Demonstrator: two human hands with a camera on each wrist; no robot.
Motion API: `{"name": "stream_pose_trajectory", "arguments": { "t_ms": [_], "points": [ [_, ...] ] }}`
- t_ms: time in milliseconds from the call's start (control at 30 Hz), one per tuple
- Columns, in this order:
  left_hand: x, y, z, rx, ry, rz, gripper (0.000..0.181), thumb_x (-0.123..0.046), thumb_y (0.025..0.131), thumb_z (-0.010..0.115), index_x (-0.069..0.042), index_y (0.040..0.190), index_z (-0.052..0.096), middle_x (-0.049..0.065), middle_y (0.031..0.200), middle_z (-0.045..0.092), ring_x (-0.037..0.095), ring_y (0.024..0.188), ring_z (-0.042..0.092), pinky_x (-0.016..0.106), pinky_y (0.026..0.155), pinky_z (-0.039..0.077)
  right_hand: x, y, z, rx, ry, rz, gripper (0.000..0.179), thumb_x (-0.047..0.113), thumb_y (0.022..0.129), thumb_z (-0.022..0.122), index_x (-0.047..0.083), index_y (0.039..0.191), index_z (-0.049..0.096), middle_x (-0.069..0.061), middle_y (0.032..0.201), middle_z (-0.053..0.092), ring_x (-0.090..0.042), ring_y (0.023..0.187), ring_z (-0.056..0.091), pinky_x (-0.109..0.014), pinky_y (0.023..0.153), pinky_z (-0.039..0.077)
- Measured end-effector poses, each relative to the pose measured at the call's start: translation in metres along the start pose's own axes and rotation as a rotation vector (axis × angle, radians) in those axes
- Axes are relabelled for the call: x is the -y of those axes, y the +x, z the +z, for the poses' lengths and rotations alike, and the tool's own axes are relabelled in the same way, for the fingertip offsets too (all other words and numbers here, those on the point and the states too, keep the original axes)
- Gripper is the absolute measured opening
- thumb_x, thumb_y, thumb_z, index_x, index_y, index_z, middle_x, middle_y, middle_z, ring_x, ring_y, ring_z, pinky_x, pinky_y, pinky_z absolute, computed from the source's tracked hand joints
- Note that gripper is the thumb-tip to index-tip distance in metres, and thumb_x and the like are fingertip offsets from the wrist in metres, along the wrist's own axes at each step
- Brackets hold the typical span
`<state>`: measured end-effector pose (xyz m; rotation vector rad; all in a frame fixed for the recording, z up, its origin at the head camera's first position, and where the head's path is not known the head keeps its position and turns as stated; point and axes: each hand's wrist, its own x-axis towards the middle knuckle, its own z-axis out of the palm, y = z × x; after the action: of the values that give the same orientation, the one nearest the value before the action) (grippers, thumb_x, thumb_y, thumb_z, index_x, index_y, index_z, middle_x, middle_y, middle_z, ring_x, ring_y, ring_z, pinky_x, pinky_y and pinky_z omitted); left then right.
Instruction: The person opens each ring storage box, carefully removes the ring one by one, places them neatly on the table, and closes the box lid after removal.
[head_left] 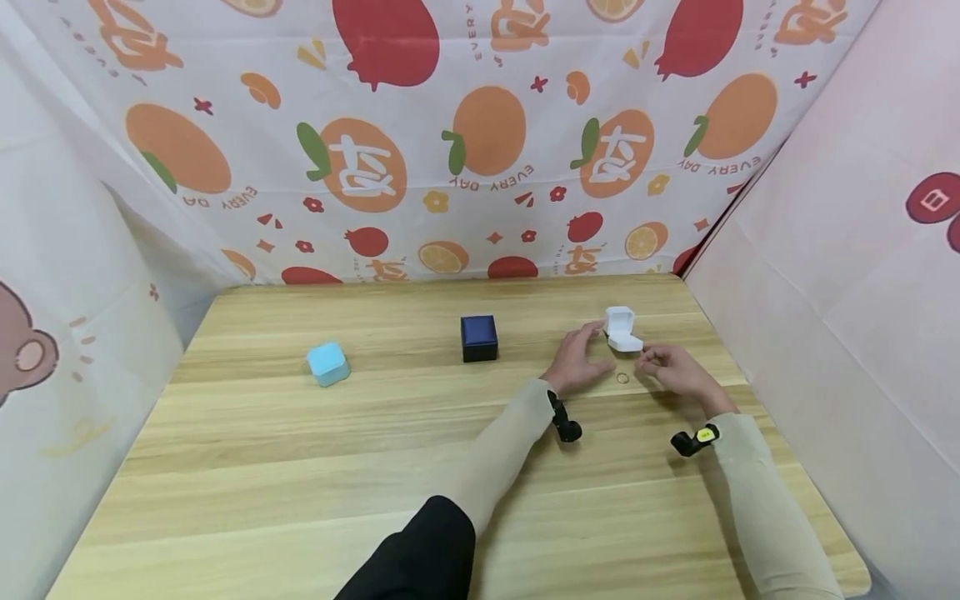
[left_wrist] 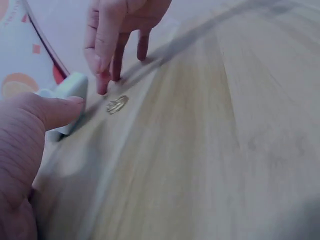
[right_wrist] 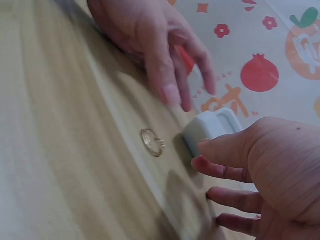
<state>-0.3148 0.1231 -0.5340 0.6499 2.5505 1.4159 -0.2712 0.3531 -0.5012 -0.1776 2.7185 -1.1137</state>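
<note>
A small white ring box (head_left: pixel 620 330) stands with its lid raised near the table's right side. On the wood just in front of it lies a gold-coloured ring (head_left: pixel 622 378), its band showing larger in the right wrist view. My left hand (head_left: pixel 579 362) is at the box's left, fingers spread and relaxed, fingertips right at the lid; its thumb overlaps the box (left_wrist: pixel 71 90) in the left wrist view. To the right of the ring, my right hand (head_left: pixel 678 371) has its thumb and index fingertip close together by the box's front corner. Its other fingers point loosely down, holding nothing visible.
A dark blue box (head_left: pixel 479 337) stands left of my left hand, and a light blue box (head_left: pixel 327 364) sits farther left. The wooden table (head_left: pixel 300 483) meets a fruit-print cloth (head_left: pixel 480 208) at the back and a pale cloth wall (head_left: pixel 840 250) on the right.
</note>
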Motion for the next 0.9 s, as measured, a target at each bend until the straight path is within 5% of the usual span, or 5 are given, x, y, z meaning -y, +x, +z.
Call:
{"name": "stream_pose_trajectory", "arguments": {
  "t_ms": [400, 600, 900],
  "points": [
    [-0.023, -0.006, -0.039, -0.062, 0.050, 0.098, 0.068, -0.028, 0.091, 0.076, -0.016, 0.150, 0.046, 0.009, 0.146, 0.059, 0.028, 0.135, 0.047, 0.046, 0.113, 0.040, 0.009, -0.004, -0.016, -0.011, -0.016, 0.022, 0.034, 0.025, 0.106, 0.055, -0.004, 0.117, 0.067, -0.027, 0.132, 0.064, -0.040, 0.121, 0.060, -0.046, 0.097, 0.049],
    [-0.020, -0.008, -0.053, -0.087, 0.131, 0.135, 0.064, -0.030, 0.093, 0.075, -0.014, 0.149, 0.048, 0.011, 0.143, 0.061, 0.028, 0.133, 0.050, 0.046, 0.115, 0.037, 0.020, -0.006, -0.028, -0.041, -0.029, 0.004, 0.035, 0.024, 0.106, 0.053, -0.007, 0.118, 0.065, -0.028, 0.122, 0.066, -0.024, 0.102, 0.061, -0.027, 0.081, 0.046],
    [-0.015, -0.011, -0.080, -0.152, 0.148, 0.145, 0.061, -0.028, 0.092, 0.075, -0.012, 0.146, 0.051, 0.012, 0.140, 0.063, 0.027, 0.132, 0.050, 0.043, 0.113, 0.040, 0.042, 0.000, -0.047, -0.148, -0.088, -0.069, 0.033, 0.029, 0.104, 0.057, -0.001, 0.110, 0.070, -0.021, 0.109, 0.072, -0.006, 0.080, 0.059, -0.025, 0.071, 0.047]
  ]
}}
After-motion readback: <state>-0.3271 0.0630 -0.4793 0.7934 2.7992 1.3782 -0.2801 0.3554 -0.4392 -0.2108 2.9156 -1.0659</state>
